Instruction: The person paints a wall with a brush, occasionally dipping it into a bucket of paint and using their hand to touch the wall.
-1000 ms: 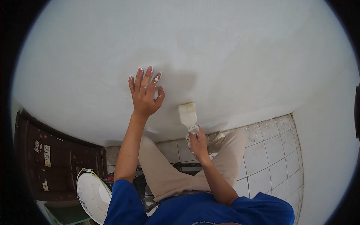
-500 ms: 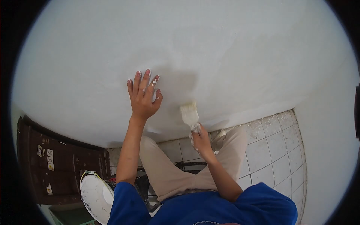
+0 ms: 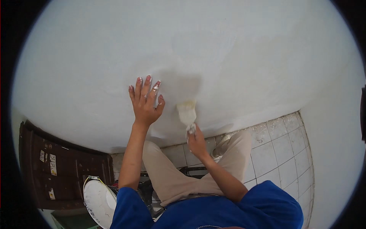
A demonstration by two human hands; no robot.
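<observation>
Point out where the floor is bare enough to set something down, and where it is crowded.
The white tiled floor is bare right of the bent knee, up to the wall base. It is crowded lower left: a white bucket and dark clutter sit between the brown door and the left leg. On the wall, the left hand and paintbrush sit close together.

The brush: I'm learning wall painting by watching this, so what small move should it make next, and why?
Probably a short stroke upward. The right hand holds the brush with its bristles on the wall at the lower edge of a darker, damp-looking patch, with the floor tiles close below. The left hand lies flat on the wall beside it.
</observation>
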